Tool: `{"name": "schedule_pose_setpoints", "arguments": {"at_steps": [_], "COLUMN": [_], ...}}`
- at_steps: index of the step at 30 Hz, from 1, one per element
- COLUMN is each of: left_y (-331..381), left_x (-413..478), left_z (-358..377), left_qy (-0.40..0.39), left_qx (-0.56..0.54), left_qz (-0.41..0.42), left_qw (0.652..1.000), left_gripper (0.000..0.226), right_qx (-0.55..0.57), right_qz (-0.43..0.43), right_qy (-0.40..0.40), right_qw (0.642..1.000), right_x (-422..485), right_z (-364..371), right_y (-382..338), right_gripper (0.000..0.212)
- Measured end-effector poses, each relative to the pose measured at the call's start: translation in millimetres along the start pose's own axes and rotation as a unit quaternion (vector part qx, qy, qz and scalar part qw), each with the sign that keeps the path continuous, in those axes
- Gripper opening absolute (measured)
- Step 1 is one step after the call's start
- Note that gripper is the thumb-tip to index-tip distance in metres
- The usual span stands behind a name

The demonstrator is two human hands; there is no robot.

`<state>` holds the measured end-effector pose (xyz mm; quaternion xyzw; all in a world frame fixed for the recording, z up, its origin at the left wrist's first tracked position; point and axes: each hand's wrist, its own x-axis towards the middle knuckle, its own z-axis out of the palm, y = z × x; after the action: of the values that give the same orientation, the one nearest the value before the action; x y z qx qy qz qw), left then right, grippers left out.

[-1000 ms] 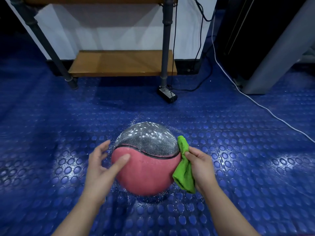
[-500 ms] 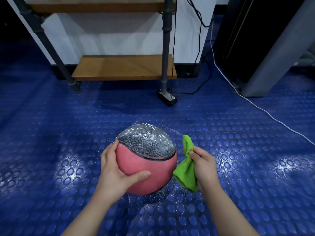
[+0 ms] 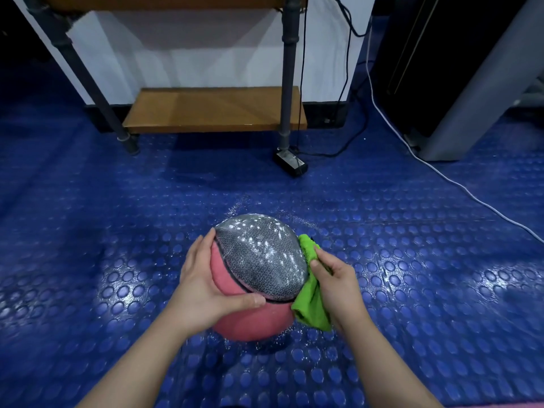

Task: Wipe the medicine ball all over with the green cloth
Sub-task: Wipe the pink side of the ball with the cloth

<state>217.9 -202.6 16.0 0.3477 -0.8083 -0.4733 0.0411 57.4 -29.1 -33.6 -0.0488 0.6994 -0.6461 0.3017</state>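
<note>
The medicine ball (image 3: 259, 260), pink with a grey patterned panel speckled with wet droplets, rests on the blue studded floor in the lower middle of the head view. My left hand (image 3: 203, 287) grips its left side, thumb lying across the front near the seam. My right hand (image 3: 335, 284) holds the bunched green cloth (image 3: 312, 301) pressed against the ball's right side. The ball's underside and far side are hidden.
A metal-legged rack with a wooden bottom shelf (image 3: 215, 108) stands behind the ball. A black adapter (image 3: 291, 163) and black cables lie at its right leg. A white cable (image 3: 459, 187) crosses the floor at right beside a dark cabinet (image 3: 459, 69). Water spots the blue floor (image 3: 88, 245).
My left hand closed round the ball's left side and turned it, so the grey panel now tilts toward me. The cloth in my right hand moved back against the ball's right side.
</note>
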Motion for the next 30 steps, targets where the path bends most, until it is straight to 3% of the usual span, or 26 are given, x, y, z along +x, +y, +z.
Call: {"name": "schedule_pose_setpoints", "arguments": {"at_steps": [6, 11, 14, 19, 26, 30], "left_y": [-22, -41, -49, -47, -23, -9], "left_x": [-1, -10, -10, -15, 9, 22], "left_z": [-21, -19, -18, 1, 35, 19], "left_qy": [-0.023, -0.088, -0.061, -0.027, -0.105, -0.141], "left_qx": [-0.019, -0.266, -0.313, -0.315, -0.333, -0.282], "left_qz": [-0.013, -0.092, -0.098, -0.064, -0.026, -0.03], "left_qw": [0.999, 0.956, 0.943, 0.947, 0.937, 0.948], "left_gripper": [0.161, 0.151, 0.143, 0.138, 0.132, 0.143], "right_qx": [0.115, 0.159, 0.142, 0.155, 0.17, 0.154], "right_qz": [0.048, 0.113, 0.098, 0.071, 0.033, 0.027], "right_qy": [0.011, -0.016, -0.018, 0.005, 0.055, 0.065], "right_qw": [0.992, 0.981, 0.985, 0.985, 0.983, 0.986], "right_x": [-3, 12, 15, 9, 13, 11], "right_z": [-7, 5, 15, 9, -37, -38], "right_y": [1, 3, 3, 2, -10, -8], "right_gripper": [0.024, 0.023, 0.022, 0.022, 0.022, 0.021]}}
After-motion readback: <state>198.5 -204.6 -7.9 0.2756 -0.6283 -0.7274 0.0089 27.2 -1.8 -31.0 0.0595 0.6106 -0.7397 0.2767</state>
